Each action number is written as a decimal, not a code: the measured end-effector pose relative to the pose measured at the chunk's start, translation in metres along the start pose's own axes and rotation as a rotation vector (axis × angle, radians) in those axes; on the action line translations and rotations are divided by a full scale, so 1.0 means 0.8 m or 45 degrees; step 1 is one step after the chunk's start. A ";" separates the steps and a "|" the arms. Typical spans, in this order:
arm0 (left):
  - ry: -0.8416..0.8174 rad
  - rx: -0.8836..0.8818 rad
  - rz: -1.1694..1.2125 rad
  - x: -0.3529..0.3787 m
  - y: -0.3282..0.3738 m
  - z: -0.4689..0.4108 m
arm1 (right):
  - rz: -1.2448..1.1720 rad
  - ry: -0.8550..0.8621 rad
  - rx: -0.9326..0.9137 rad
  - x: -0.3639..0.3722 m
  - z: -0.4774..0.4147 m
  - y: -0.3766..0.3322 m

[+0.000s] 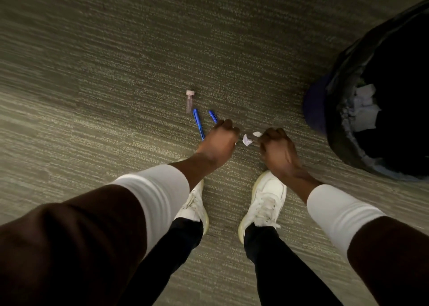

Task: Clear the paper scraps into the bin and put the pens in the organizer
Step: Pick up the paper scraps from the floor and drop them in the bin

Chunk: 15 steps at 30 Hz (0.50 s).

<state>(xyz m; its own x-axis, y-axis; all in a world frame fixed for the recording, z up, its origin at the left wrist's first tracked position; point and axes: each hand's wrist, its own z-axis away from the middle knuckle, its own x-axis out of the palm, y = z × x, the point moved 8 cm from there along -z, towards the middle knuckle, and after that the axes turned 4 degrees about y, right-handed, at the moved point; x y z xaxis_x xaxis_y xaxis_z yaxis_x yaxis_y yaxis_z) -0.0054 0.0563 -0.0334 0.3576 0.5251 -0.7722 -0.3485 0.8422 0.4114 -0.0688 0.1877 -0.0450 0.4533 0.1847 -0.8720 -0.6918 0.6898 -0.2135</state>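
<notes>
Dark brown sleeves [69,247] over white cuffs [160,194], black trousers [278,259], white lace-up sneakers [264,203]

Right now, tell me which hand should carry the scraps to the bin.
The right hand. Its fingers are at the scraps, and the bin stands on its side. The left hand is over at the pens, farther from the bin.

bin [348,78]: cut by right edge | second blue pen [212,116]: mostly behind left hand [219,141]
</notes>
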 end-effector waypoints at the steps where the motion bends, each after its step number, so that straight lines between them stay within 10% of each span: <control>1: 0.011 -0.015 0.016 -0.012 0.008 0.006 | -0.028 0.053 0.033 -0.019 0.010 0.000; 15: 0.134 -0.029 0.191 -0.176 0.186 0.053 | -0.427 0.388 0.389 -0.244 0.150 0.031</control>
<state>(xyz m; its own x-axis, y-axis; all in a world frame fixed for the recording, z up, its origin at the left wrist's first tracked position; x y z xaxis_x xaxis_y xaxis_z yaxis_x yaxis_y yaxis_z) -0.0705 0.1126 0.1573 0.2081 0.6280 -0.7499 -0.4113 0.7518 0.5154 -0.1067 0.2527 0.1727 0.4064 -0.2603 -0.8758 -0.3220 0.8563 -0.4039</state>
